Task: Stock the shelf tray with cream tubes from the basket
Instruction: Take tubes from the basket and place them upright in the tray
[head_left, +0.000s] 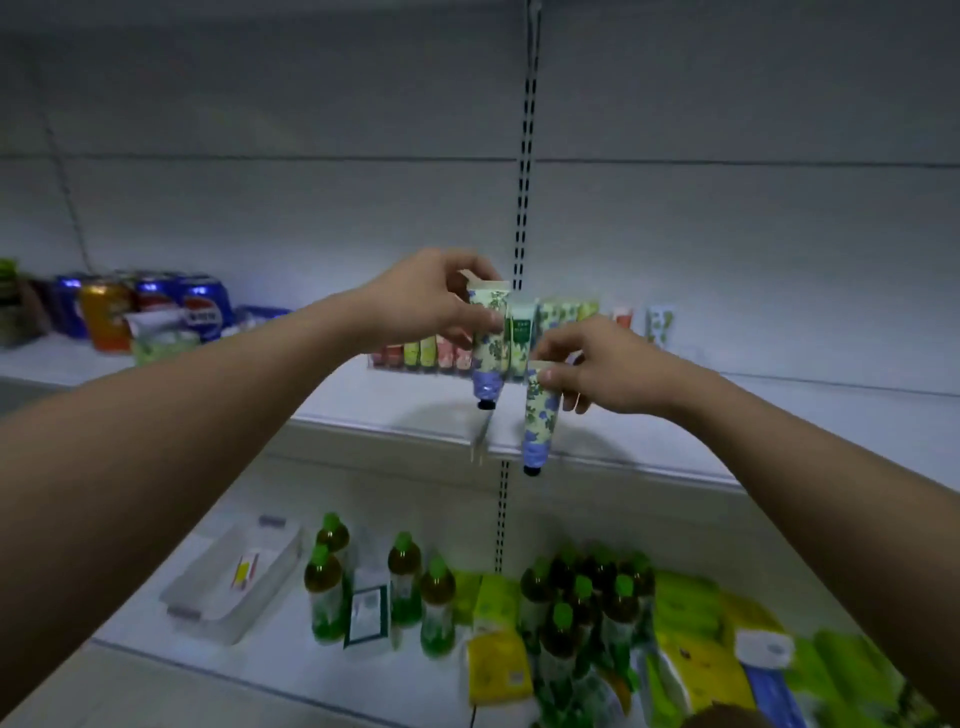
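Between both raised hands, two soft plastic cream tubes are hanging cap-down. Left hand is pinching the flat crimped top of one floral tube, thumb and fingers curled round it; its lilac shoulder and small dark cap are pointing down. Right hand, lower and just beside the left, is pinching the crimped end of a second floral tube, same leaf print, lilac base and dark cap, with the remaining fingers loosely bent. Behind both hands, a clear tray is sitting on the smooth white shelf, holding a row of upright tubes in green, yellow and pink prints. Far beyond the left hand, round metal drink cans are standing in a cluster. Below the hands, green-capped bottles are standing on a lower shelf, with a clear rectangular plastic bin under the left forearm and glossy yellow-green packets under the right forearm.
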